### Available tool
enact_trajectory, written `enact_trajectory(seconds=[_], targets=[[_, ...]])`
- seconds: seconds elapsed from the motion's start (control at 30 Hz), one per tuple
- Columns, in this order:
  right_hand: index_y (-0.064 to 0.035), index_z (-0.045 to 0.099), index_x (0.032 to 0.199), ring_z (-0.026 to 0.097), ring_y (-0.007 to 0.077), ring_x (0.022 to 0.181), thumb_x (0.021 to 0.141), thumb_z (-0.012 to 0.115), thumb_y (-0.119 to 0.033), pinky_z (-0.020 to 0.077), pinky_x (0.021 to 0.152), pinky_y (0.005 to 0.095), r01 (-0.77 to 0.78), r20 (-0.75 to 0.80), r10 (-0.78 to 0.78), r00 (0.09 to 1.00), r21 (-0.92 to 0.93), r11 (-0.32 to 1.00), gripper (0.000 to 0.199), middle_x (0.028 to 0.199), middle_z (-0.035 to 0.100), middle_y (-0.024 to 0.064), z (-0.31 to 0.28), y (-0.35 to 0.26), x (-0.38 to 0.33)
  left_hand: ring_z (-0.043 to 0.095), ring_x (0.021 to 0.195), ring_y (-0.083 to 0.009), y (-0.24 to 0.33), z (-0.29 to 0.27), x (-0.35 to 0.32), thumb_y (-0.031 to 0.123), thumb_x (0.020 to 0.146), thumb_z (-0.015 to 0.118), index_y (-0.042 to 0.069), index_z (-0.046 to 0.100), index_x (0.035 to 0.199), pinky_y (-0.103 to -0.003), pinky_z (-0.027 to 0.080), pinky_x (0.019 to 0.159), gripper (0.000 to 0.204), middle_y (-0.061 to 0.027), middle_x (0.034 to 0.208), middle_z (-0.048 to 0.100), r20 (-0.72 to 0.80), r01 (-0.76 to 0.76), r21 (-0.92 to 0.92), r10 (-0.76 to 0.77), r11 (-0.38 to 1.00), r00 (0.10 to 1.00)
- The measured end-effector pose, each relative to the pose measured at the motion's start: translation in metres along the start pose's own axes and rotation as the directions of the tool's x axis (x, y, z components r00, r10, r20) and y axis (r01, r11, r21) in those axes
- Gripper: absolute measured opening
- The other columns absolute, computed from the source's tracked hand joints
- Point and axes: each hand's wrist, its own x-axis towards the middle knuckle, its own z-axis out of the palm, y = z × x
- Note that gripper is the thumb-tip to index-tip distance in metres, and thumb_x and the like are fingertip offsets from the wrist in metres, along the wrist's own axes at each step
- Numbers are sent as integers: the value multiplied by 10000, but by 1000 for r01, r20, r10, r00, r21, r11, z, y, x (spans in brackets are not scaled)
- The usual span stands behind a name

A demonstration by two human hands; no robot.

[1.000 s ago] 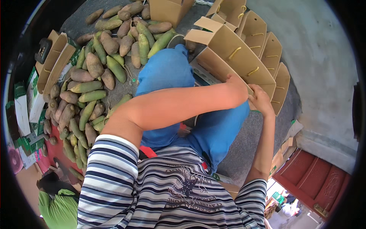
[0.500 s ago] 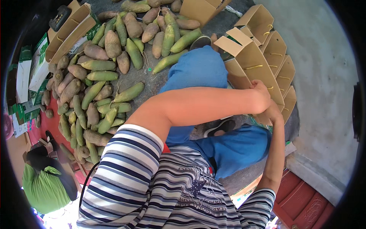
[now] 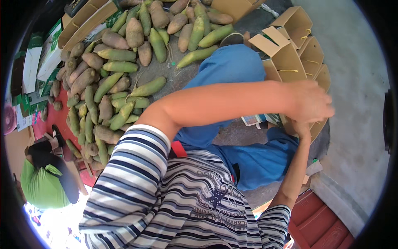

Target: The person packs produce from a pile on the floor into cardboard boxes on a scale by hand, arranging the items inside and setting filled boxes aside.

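at right, both hands (image 3: 309, 110) on tan cardboard boxes (image 3: 286, 58)

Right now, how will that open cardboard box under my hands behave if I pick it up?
The cardboard box looks empty and thin-walled, so it is probably light and may flex. Its flaps stand open and could flop. The left hand covers the right hand, so the grip is unclear.
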Motion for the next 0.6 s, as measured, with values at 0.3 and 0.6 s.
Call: enact_trajectory(seconds=[0.3,0.6], targets=[[-56,562,983,550,350,885,809,558,-241,431,740,417,-42,222,71,973,-135,990,254,919,593,172,-22,-53,2,533,977,-277,-99,-92,-283,112,797,561,28,532,1078,-351,412,862,295,-144,1033,559,-489,836,297,-678,462,549],[-40,553,1060,549,339,919,805,560,-236,433,788,408,-97,273,117,955,-86,992,322,945,597,177,-20,-61,5,465,1065,-370,32,-120,-600,342,695,672,22,371,1197,-427,407,883,667,-218,1179,446,-479,615,252,-648,-747,-592]])
